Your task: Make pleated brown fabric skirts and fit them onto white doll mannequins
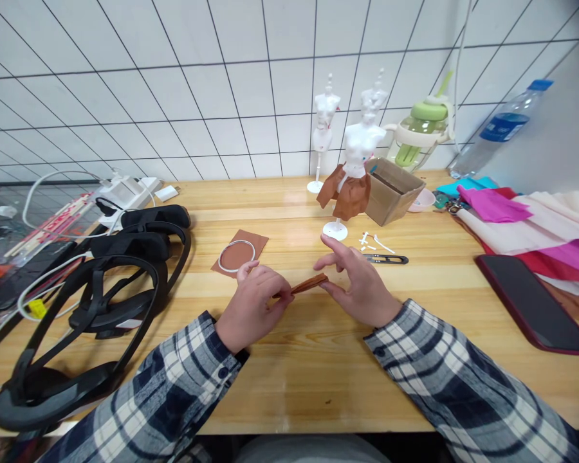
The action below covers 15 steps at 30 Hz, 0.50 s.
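Observation:
My left hand (251, 307) and my right hand (358, 283) meet over the wooden table (289, 360). Between them is a folded strip of brown paper (309, 283). My left fingers pinch its left end; my right thumb and forefinger pinch its right end, the other right fingers spread upward. Just behind my left hand lies a brown paper square (241, 252) with a white ring (236, 256) on it. A white mannequin (354, 173) wearing a brown paper skirt stands further back, with a second bare mannequin (324, 128) behind it.
Black headset frames (96, 302) and cables lie at the left. A small cardboard box (393, 190), thread snips (388, 259), a green cup (422, 132) and a water bottle (504, 125) are at the back right. Coloured paper sheets (535, 225) and a dark phone (535, 302) lie at the right.

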Each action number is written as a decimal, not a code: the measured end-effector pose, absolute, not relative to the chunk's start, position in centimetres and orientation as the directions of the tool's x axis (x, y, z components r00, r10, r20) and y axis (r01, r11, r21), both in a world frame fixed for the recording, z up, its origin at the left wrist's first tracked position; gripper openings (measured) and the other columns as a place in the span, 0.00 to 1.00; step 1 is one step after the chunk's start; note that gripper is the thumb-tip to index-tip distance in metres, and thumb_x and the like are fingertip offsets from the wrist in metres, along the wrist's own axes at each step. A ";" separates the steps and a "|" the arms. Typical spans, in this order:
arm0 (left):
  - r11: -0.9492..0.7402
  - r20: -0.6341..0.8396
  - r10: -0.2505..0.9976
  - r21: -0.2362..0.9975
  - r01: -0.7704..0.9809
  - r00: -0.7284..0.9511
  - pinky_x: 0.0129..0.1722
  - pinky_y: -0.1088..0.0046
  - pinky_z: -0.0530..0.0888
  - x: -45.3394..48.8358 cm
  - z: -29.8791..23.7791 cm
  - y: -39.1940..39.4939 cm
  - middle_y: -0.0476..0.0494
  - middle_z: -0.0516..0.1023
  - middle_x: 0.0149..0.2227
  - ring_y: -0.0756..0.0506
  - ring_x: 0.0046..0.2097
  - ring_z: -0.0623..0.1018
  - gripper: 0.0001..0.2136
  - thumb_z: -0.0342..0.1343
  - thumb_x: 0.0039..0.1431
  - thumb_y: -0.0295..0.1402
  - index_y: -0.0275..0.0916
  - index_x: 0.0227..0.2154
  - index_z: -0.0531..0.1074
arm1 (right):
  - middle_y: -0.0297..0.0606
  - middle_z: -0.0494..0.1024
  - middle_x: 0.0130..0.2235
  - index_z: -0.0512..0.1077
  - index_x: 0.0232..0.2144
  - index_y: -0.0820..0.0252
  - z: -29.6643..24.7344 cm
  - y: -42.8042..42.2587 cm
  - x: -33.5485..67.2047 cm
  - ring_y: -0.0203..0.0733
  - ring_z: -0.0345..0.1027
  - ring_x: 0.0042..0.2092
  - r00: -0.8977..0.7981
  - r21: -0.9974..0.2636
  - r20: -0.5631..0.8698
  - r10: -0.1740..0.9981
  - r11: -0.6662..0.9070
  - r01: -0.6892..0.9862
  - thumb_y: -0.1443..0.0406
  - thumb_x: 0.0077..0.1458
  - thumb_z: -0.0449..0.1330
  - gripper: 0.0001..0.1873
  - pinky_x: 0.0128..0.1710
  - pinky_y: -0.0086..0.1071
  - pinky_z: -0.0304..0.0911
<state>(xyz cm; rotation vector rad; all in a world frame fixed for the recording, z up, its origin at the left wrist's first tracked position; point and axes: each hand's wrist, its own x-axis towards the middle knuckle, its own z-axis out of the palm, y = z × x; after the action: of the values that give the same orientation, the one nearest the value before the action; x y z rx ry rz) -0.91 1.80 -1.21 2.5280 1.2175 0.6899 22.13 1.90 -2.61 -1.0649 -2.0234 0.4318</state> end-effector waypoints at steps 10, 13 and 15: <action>-0.555 0.257 0.811 0.623 0.552 0.525 0.51 0.60 0.64 -1.6 -0.3 1.9 0.45 0.77 0.35 0.43 0.41 0.73 0.10 0.56 0.57 0.41 0.40 0.35 0.72 | 0.30 0.77 0.33 0.49 0.64 0.49 -2.6 1.8 22.1 0.41 0.64 0.34 -0.301 -0.650 0.480 0.824 0.564 0.509 0.74 0.53 0.58 0.40 0.39 0.37 0.62; -0.382 0.154 0.862 0.824 0.419 0.484 0.50 0.63 0.69 -2.2 0.0 2.6 0.40 0.78 0.43 0.42 0.47 0.74 0.19 0.45 0.65 0.46 0.38 0.42 0.74 | 0.30 0.78 0.33 0.50 0.64 0.48 -2.4 1.1 21.5 0.41 0.66 0.35 -0.365 -0.635 0.523 0.770 0.638 0.435 0.74 0.54 0.58 0.39 0.40 0.37 0.63; -0.203 -0.036 0.836 0.907 0.370 0.547 0.52 0.64 0.69 -2.1 -0.1 2.8 0.41 0.79 0.44 0.43 0.48 0.76 0.24 0.37 0.68 0.46 0.39 0.42 0.76 | 0.29 0.78 0.34 0.51 0.63 0.45 -2.3 0.5 20.8 0.40 0.68 0.36 -0.404 -0.626 0.563 0.721 0.691 0.360 0.74 0.55 0.58 0.38 0.41 0.38 0.64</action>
<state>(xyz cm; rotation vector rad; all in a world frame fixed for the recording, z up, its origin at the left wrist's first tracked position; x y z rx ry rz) -2.15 2.81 -0.11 1.7962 0.9980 0.5913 20.81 0.46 -2.33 -0.8302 -2.0223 0.5194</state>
